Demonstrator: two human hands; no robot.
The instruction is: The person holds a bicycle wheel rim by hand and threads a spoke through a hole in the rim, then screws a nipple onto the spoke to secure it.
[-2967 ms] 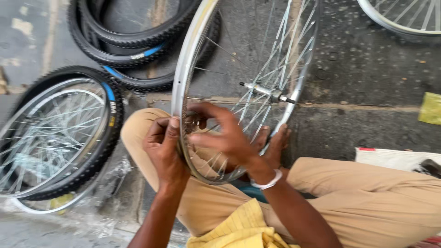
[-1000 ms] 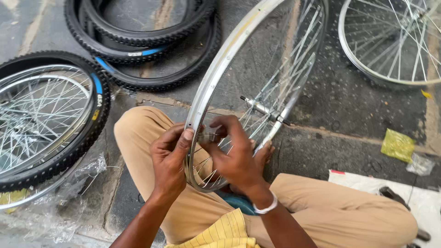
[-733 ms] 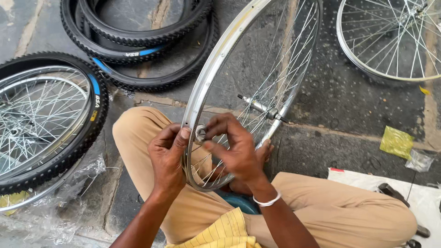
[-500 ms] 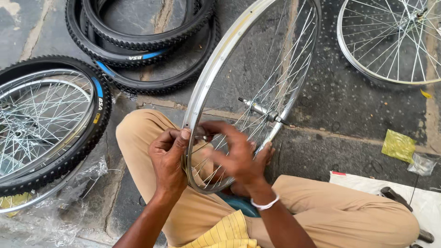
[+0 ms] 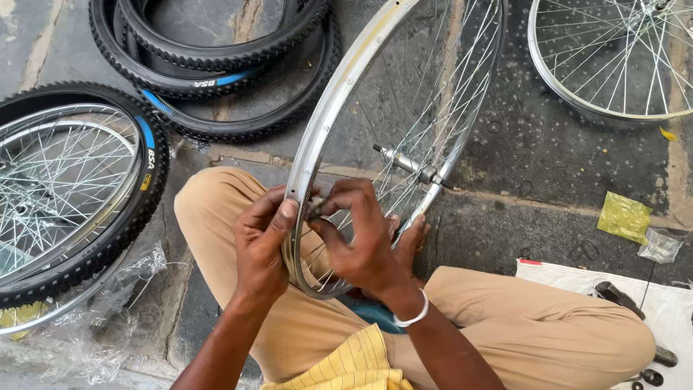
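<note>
My left hand [image 5: 261, 249] is still gripping the wheel rim [image 5: 328, 115] resting across my lap; my right hand [image 5: 359, 235], shifted slightly down, is pinching a small part inside it.

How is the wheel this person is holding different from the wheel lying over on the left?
The held wheel is a bare silver rim with no tyre; the left wheel wears a knobbly black tyre with a blue stripe. The held wheel stands tilted on the person's lap, gripped by the left hand and right hand; the left wheel lies flat on the stone floor, untouched. Both have thin silver spokes.
</note>
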